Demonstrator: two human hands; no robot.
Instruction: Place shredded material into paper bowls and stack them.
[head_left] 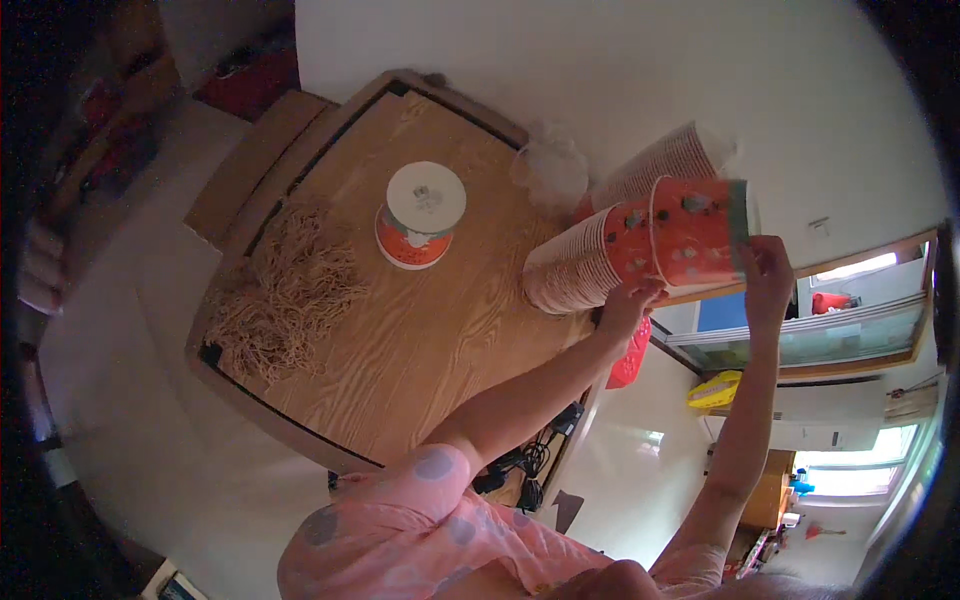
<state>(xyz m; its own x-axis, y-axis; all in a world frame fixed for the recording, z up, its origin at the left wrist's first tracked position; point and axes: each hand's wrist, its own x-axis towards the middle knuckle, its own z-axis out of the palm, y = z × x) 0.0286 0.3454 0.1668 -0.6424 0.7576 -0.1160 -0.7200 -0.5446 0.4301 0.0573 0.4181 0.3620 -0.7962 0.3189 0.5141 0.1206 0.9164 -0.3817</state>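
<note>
Up at the right, orange paper cup (686,232) was clamped sideways between left hand (628,303) and right hand (766,272), fingertips partly hidden behind it, overlapping stacked cups (575,262), lidded cup (421,215) and tangled noodle-like strands (290,290) on wooden table (420,330).

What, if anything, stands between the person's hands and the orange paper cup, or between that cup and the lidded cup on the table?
Nothing stands between: both the left hand and right hand already grip the orange cup. Between it and the lidded cup lies bare wooden table; the cup stack sits just beside the held cup.
</note>
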